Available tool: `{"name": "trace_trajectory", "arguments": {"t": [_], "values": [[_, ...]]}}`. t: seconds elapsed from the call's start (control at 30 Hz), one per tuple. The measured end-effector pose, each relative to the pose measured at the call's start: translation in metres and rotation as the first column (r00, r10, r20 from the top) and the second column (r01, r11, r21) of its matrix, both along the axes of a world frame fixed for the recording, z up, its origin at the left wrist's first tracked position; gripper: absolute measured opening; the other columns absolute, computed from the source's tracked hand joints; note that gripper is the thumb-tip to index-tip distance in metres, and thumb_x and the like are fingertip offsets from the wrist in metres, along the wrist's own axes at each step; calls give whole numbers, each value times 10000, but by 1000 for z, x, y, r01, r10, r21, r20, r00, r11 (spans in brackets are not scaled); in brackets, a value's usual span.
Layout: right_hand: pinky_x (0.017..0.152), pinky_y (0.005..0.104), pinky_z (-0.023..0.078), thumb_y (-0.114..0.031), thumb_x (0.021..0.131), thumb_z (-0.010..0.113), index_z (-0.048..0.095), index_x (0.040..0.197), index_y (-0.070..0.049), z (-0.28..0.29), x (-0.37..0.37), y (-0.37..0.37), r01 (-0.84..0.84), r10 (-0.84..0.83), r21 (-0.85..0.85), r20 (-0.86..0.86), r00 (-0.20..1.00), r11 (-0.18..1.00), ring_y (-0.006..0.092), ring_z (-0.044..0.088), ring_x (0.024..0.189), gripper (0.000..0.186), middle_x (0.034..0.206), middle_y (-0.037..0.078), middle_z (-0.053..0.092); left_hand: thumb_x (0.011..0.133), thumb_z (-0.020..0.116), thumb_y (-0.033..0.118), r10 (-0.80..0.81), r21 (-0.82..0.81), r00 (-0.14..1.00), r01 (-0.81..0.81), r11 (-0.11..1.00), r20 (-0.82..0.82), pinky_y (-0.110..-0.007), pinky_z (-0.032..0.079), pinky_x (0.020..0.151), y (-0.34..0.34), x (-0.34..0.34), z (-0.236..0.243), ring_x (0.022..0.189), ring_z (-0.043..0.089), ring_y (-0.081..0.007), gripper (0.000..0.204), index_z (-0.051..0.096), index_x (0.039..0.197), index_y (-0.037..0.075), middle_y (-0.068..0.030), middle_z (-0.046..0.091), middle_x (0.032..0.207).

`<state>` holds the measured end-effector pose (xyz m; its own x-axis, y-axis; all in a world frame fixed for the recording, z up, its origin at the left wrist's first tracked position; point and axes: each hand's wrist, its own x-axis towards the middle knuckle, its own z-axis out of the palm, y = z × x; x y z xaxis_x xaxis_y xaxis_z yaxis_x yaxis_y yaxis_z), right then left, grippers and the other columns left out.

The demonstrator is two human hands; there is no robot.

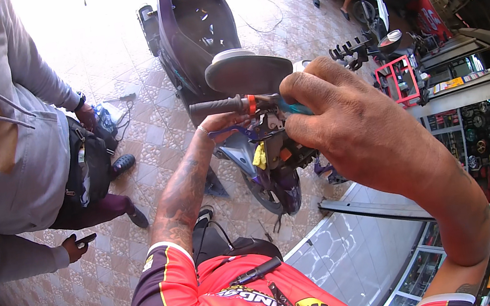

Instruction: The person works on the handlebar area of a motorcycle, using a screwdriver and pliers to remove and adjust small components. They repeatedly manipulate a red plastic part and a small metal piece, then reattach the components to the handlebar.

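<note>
A purple scooter (171, 69) stands in front of me, its front end stripped to bare parts. My left hand (224, 122) is closed at the handlebar, just below the black rubber grip (214, 106); its fingertips are partly hidden. A blue brake lever (235, 130) crosses in front of that hand, and an orange-red ring (251, 104) sits at the grip's inner end. Close to the camera, my right hand (354, 118) is bent into a pinch over the middle of the handlebar. Something teal shows by its fingertips, but what they hold is hidden. A yellow cloth-like piece (259, 156) hangs below.
A person in a grey hoodie (3, 189) stands close on the left, a phone (86, 241) in one hand. A dark oval piece (249, 73) rises behind the handlebar. Glass display cases (423, 262) flank my right. People sit far right beside a parked motorcycle (383, 37).
</note>
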<state>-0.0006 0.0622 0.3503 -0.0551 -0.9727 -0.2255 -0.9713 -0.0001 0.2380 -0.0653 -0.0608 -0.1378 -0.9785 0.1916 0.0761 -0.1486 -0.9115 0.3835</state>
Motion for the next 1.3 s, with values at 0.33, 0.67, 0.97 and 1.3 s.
{"name": "trace_trajectory", "arguments": {"t": [0.33, 0.67, 0.97, 1.3], "values": [[803, 440, 566, -153, 940, 665, 608, 1091, -29, -5, 16, 4, 58, -56, -128, 18, 998, 990, 364, 667, 961, 204, 1152, 193, 567, 983, 696, 176, -5, 46, 1000, 4, 999, 21, -412, 528, 1017, 3, 1, 8, 1200, 652, -284, 456, 567, 1380, -7, -181, 638, 1343], [802, 447, 560, -152, 970, 630, 622, 1113, -35, -11, 15, 11, 97, -94, -34, 101, 991, 995, 357, 646, 976, 185, 1146, 202, 540, 997, 700, 178, 44, -4, 996, -44, 999, 83, -396, 539, 980, 3, 20, 45, 1157, 665, -265, 412, 584, 1358, 18, -157, 655, 1297], [862, 513, 543, -110, 908, 655, 629, 1057, -35, -9, 16, 7, 304, -303, 4, 91, 949, 953, 381, 611, 1091, 169, 1213, 202, 526, 986, 704, 128, 50, -34, 996, -48, 998, 69, -402, 538, 994, 5, 10, 33, 1166, 661, -261, 419, 577, 1365, 5, -151, 655, 1299], [904, 475, 522, -124, 880, 648, 610, 1181, -70, -11, 19, 7, 112, -112, -3, 7, 994, 994, 352, 595, 1134, 309, 1146, 161, 570, 989, 709, 134, -11, 13, 996, 10, 1000, 94, -393, 545, 977, 2, 22, 49, 1137, 667, -241, 413, 580, 1357, -1, -140, 662, 1266]]}}
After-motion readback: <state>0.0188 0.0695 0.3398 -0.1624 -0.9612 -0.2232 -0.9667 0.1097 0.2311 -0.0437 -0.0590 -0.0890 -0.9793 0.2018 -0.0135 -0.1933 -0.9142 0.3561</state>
